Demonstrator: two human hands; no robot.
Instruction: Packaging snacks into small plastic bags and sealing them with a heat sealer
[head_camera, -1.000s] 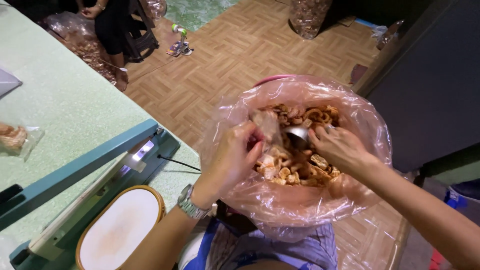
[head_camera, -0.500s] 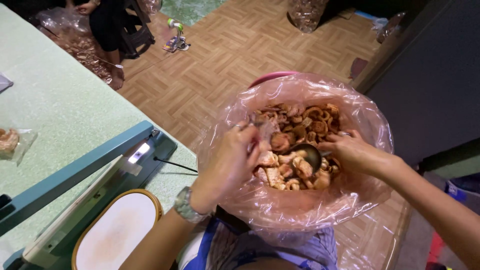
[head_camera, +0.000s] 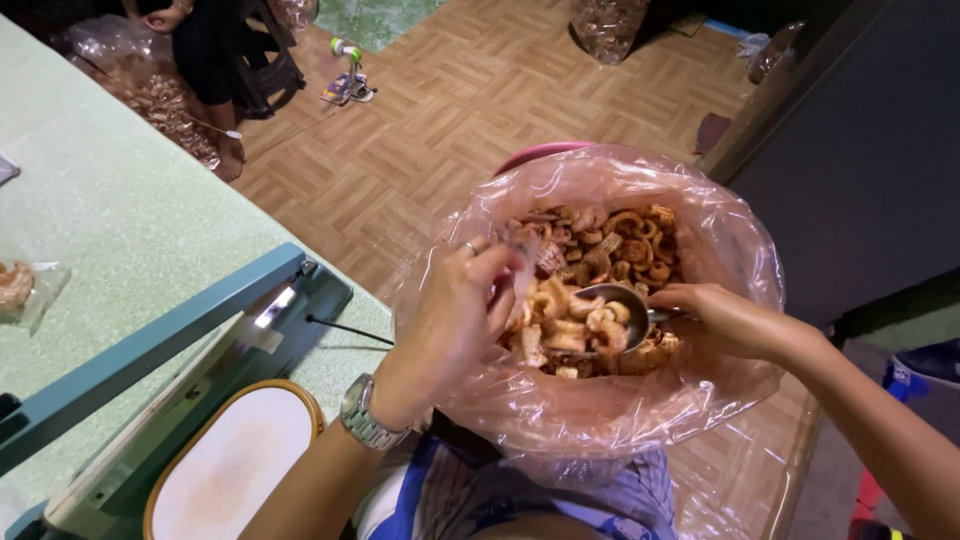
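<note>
fried snacks (head_camera: 600, 250), curled and golden-brown, fill a big clear plastic bag (head_camera: 720, 230) that lines a pink tub (head_camera: 540, 155) standing on the wooden floor (head_camera: 450, 130) just beside the bench (head_camera: 110, 220). right hand (head_camera: 720, 318) is closed on the handle of a metal scoop (head_camera: 612, 305), whose bowl lies loaded among the snacks. left hand (head_camera: 455, 315), with a ring and a wristwatch (head_camera: 365, 415), pinches the mouth of a small clear bag (head_camera: 525, 265) next to the scoop. on the green bench sit a teal heat sealer (head_camera: 170, 350), a round tray (head_camera: 230, 465) and a filled packet (head_camera: 18, 288). another person's legs (head_camera: 205, 60) show at the far end.
</note>
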